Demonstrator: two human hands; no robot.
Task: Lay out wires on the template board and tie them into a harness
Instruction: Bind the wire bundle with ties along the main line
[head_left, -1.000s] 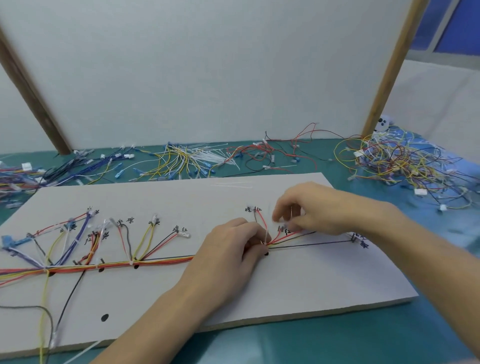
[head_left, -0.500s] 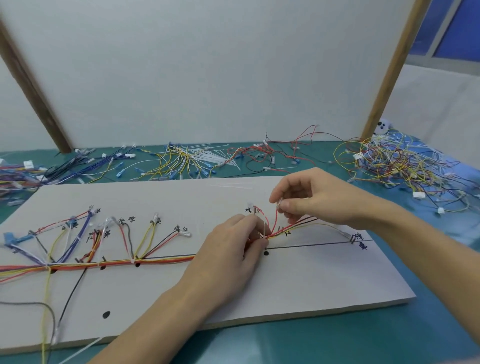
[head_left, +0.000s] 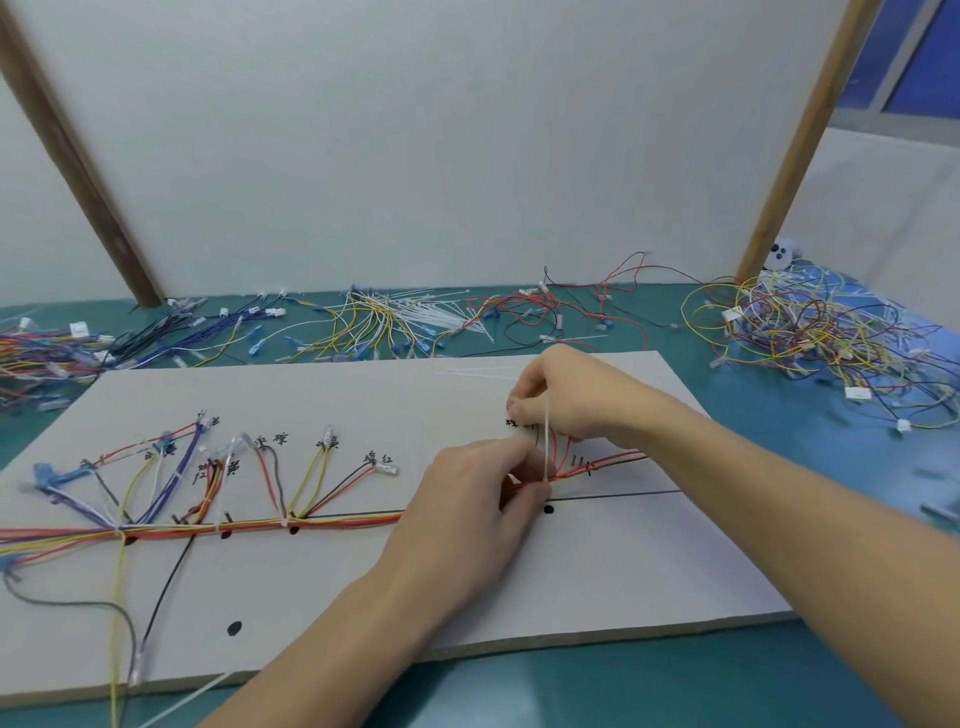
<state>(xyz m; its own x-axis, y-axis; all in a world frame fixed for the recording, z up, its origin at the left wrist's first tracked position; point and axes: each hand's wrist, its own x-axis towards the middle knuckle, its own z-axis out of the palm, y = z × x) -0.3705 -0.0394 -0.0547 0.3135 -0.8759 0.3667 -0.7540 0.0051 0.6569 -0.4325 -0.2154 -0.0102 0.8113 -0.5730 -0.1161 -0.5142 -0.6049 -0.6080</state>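
A white template board lies on the green table, marked with black lines, dots and handwritten labels. A bundle of red, orange and yellow wires runs along its main line, with branches fanning up to the labels. My left hand pinches the bundle near the board's middle. My right hand is raised just behind it and pinches the tail of a white cable tie, which stands taut and upright from the bundle. The tie's loop is hidden by my left fingers.
Loose wire piles lie behind the board: blue, yellow with white cable ties, red and black. A large tangle sits at the right. A wooden-framed white panel stands behind. More spare ties lie on the board.
My right hand has risen away from the bundle, drawing the white cable tie's tail upward until it is taut. My left hand has stayed on the bundle.
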